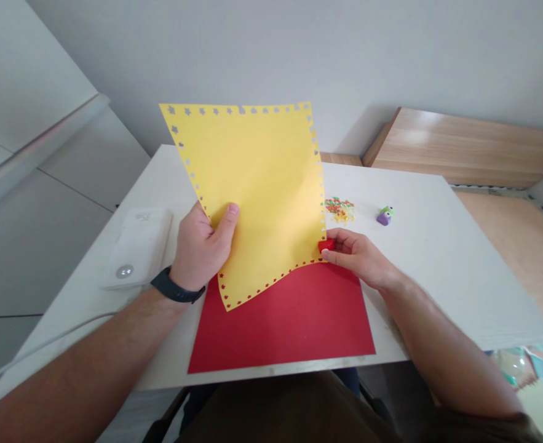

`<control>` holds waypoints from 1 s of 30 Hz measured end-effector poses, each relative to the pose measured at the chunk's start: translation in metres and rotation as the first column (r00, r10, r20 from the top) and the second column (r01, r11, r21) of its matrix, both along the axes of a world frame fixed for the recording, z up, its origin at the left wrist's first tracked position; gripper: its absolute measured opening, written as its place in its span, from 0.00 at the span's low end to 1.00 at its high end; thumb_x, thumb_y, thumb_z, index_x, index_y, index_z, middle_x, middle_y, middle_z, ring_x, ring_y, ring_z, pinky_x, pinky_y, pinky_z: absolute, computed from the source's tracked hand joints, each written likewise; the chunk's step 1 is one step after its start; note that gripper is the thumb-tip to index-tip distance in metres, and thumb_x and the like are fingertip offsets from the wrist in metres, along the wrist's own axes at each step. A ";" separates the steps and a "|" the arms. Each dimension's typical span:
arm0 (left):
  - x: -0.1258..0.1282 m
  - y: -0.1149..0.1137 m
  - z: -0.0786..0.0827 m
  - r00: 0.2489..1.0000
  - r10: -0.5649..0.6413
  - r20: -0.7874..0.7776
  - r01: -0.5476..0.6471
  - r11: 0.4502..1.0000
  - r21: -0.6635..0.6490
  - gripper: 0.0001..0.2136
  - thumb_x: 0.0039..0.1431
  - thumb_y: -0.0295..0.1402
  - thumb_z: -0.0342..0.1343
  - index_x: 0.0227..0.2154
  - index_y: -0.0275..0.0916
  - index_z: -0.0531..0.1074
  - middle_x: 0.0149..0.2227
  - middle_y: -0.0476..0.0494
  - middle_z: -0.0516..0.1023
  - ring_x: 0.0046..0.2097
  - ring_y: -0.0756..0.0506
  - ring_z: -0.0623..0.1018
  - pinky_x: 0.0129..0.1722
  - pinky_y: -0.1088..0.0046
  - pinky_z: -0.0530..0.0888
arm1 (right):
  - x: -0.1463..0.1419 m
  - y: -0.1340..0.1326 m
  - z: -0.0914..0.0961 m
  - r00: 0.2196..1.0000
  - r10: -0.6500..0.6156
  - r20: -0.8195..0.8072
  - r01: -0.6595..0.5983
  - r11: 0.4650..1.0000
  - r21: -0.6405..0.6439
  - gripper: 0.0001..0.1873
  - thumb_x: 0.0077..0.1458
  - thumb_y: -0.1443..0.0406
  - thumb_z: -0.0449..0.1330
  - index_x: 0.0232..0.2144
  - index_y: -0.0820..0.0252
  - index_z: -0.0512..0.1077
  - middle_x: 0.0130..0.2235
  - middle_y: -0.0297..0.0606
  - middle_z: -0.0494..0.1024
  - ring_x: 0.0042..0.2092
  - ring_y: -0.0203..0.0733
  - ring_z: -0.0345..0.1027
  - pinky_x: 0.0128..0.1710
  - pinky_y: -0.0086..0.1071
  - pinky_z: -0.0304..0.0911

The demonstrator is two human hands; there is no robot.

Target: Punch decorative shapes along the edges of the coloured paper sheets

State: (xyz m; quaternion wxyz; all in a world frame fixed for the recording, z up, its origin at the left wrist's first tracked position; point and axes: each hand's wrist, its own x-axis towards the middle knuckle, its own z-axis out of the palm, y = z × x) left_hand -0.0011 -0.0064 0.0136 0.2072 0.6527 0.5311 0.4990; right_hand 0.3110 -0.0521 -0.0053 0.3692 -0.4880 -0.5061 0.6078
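Observation:
A yellow sheet of paper is held up at a tilt, with small star, heart and other shapes punched along its edges. My left hand grips its left edge, thumb on the front and fingers behind. At the lower right corner, my right hand is closed around a small red craft punch, which sits at the sheet's edge. Under the yellow sheet, a red sheet of paper lies flat on the table; its far part is hidden.
Several punched paper bits lie in a small heap on the white table. Right of them are purple and green craft punches. A white box-shaped device with a cable stands at left. A wooden panel is at the back right.

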 end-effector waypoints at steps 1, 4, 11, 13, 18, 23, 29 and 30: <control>0.000 0.000 0.000 1.000 0.003 -0.003 -0.003 1.000 0.000 0.16 0.73 0.43 0.59 0.56 0.43 0.81 0.60 0.40 0.83 0.64 0.37 0.80 0.66 0.59 0.76 | -0.001 0.000 0.001 1.000 0.002 0.002 -0.002 1.000 0.000 0.20 0.56 0.56 0.76 0.48 0.56 0.79 0.45 0.38 0.87 0.43 0.42 0.80 0.46 0.38 0.75; 0.000 -0.001 0.002 1.000 0.000 -0.011 0.000 1.000 -0.004 0.16 0.73 0.43 0.59 0.56 0.42 0.80 0.60 0.39 0.83 0.64 0.37 0.80 0.66 0.58 0.75 | -0.002 0.000 0.001 1.000 -0.001 0.010 0.001 1.000 0.014 0.21 0.57 0.56 0.76 0.49 0.56 0.79 0.46 0.39 0.86 0.44 0.42 0.80 0.47 0.38 0.75; -0.002 0.001 -0.003 1.000 -0.016 -0.006 0.016 0.999 0.043 0.15 0.72 0.43 0.60 0.56 0.45 0.81 0.61 0.42 0.83 0.64 0.36 0.80 0.68 0.56 0.75 | -0.003 0.001 0.000 0.999 0.010 0.043 -0.012 0.999 0.035 0.21 0.58 0.56 0.74 0.50 0.56 0.77 0.48 0.40 0.85 0.45 0.42 0.80 0.49 0.38 0.74; -0.003 0.002 -0.006 1.000 -0.020 -0.006 0.020 0.998 0.063 0.15 0.72 0.43 0.60 0.56 0.46 0.81 0.61 0.42 0.83 0.64 0.36 0.80 0.67 0.56 0.75 | -0.003 0.001 0.000 0.999 0.006 0.036 -0.007 0.999 0.036 0.22 0.58 0.56 0.75 0.50 0.55 0.77 0.49 0.40 0.85 0.46 0.43 0.80 0.51 0.39 0.74; -0.003 0.003 -0.007 0.999 -0.031 -0.012 0.032 0.997 0.075 0.14 0.73 0.41 0.60 0.56 0.45 0.81 0.61 0.42 0.82 0.64 0.37 0.80 0.67 0.57 0.75 | -0.002 0.002 -0.002 0.999 -0.016 0.036 0.015 0.999 0.036 0.25 0.56 0.56 0.76 0.52 0.53 0.74 0.50 0.40 0.85 0.48 0.44 0.80 0.52 0.41 0.73; -0.002 0.002 -0.006 0.999 -0.030 -0.017 0.031 0.997 0.076 0.15 0.74 0.42 0.59 0.57 0.46 0.80 0.61 0.43 0.82 0.64 0.37 0.80 0.66 0.57 0.76 | -0.003 0.002 -0.004 0.998 -0.021 0.064 0.018 0.998 0.053 0.25 0.55 0.57 0.76 0.52 0.53 0.73 0.47 0.40 0.85 0.45 0.43 0.78 0.49 0.40 0.73; -0.003 0.002 -0.006 0.999 -0.026 -0.027 0.028 0.997 0.071 0.16 0.73 0.44 0.59 0.58 0.48 0.79 0.61 0.43 0.82 0.65 0.36 0.79 0.68 0.55 0.75 | -0.005 0.003 -0.004 0.998 -0.050 0.044 0.048 0.998 0.042 0.24 0.52 0.59 0.77 0.47 0.54 0.74 0.45 0.39 0.85 0.42 0.42 0.78 0.47 0.40 0.73; -0.003 0.002 -0.006 0.999 -0.027 -0.029 0.029 0.997 0.071 0.16 0.73 0.44 0.59 0.58 0.47 0.79 0.61 0.43 0.82 0.65 0.36 0.79 0.68 0.55 0.75 | -0.005 0.003 -0.005 0.998 -0.054 0.041 0.053 0.998 0.038 0.24 0.52 0.59 0.78 0.47 0.54 0.75 0.45 0.39 0.85 0.42 0.41 0.78 0.47 0.40 0.73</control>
